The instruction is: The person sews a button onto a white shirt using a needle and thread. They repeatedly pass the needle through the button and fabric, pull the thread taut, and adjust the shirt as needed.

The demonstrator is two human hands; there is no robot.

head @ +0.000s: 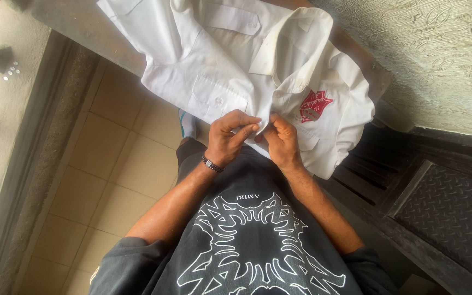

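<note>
A white short-sleeved shirt (219, 60) with a collar and a red shield badge (313, 105) on its chest lies spread over a narrow wooden ledge (77, 22). My left hand (229, 135), with a dark bracelet on the wrist, pinches the shirt's front edge near its buttons. My right hand (281, 139) grips the same edge right beside it, fingertips almost touching the left hand's. Both hands are closed on the white fabric just below the collar opening.
A dark wooden chair or bench (438, 207) with a patterned seat stands at the right. A rough plastered wall (438, 49) rises behind it. Beige floor tiles (121, 175) lie at the left below the ledge. I wear a dark printed top.
</note>
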